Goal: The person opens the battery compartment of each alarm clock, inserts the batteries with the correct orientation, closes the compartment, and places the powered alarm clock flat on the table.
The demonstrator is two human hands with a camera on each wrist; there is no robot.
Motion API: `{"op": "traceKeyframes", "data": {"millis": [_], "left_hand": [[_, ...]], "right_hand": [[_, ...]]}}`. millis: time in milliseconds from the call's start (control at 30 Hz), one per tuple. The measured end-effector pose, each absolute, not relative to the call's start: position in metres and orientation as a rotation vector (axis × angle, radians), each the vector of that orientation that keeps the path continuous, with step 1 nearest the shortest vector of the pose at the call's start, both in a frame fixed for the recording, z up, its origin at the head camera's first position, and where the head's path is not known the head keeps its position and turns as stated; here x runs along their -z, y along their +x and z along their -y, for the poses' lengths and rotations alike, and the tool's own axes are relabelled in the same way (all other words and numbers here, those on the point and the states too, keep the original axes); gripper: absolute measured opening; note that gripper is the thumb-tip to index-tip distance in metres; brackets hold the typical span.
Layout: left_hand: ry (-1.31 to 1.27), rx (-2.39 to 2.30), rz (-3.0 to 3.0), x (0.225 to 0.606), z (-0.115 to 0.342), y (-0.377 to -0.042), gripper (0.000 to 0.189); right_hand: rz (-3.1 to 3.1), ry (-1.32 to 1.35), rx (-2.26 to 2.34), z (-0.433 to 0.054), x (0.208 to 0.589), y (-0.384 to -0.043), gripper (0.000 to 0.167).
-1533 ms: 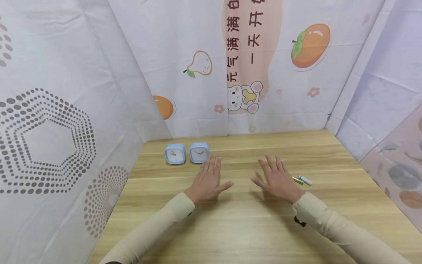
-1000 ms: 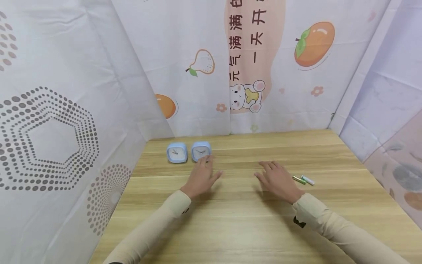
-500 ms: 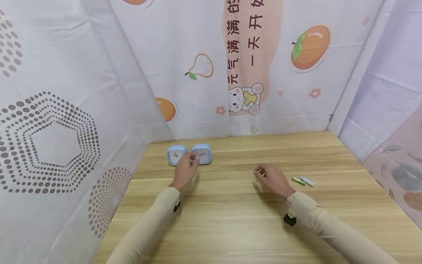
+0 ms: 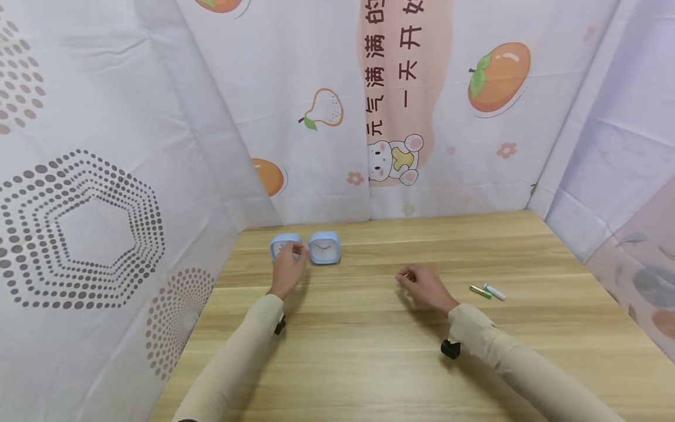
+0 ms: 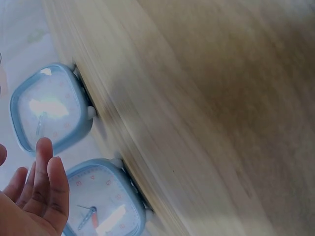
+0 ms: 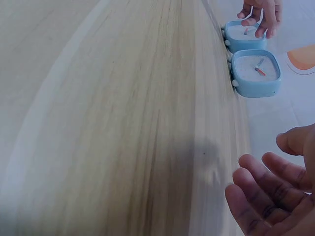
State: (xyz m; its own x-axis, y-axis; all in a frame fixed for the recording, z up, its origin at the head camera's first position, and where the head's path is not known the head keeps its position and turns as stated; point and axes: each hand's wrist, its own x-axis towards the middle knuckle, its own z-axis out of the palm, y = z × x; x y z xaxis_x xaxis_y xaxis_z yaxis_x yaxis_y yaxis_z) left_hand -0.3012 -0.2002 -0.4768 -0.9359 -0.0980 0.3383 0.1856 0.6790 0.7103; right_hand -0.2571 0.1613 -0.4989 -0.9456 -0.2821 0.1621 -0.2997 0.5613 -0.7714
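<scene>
Two light-blue square alarm clocks stand side by side near the back edge of the wooden table. My left hand (image 4: 289, 269) is in front of the left clock (image 4: 285, 237) and hides much of its face. Loosely bent fingers (image 5: 58, 189) show in the left wrist view with nothing between them; whether they touch the clock I cannot tell. The right clock (image 4: 324, 249) shows its whole face just beside that hand. My right hand (image 4: 425, 286) hovers over the middle right of the table, its fingers (image 6: 256, 189) relaxed and holding nothing.
To the right of my right hand, a green battery (image 4: 480, 291) and a white-and-green battery (image 4: 494, 292) lie close together on the table (image 4: 364, 351). Printed cloth (image 4: 327, 187) hangs behind the table, and more cloth (image 4: 184, 234) hangs at its left.
My left hand has moved left from the right clock to the left clock, its fingers bending. The right hand has drawn its straight fingers in loosely and shifted slightly left. The clocks stay put.
</scene>
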Motion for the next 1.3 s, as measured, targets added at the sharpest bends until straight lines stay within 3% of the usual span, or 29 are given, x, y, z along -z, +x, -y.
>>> {"op": "traceKeyframes", "data": {"millis": [333,1300], "left_hand": [[-0.031,1.095,2.577,0.478,0.206,-0.309,0.034],[-0.088,1.086,2.533,0.490,0.206,-0.317,0.039]], "right_hand": [[2.798,0.445,-1.437,-0.144,0.500,-0.264,0.027],[2.738,0.420,-1.676,-0.081,0.506,-0.290,0.021]]}}
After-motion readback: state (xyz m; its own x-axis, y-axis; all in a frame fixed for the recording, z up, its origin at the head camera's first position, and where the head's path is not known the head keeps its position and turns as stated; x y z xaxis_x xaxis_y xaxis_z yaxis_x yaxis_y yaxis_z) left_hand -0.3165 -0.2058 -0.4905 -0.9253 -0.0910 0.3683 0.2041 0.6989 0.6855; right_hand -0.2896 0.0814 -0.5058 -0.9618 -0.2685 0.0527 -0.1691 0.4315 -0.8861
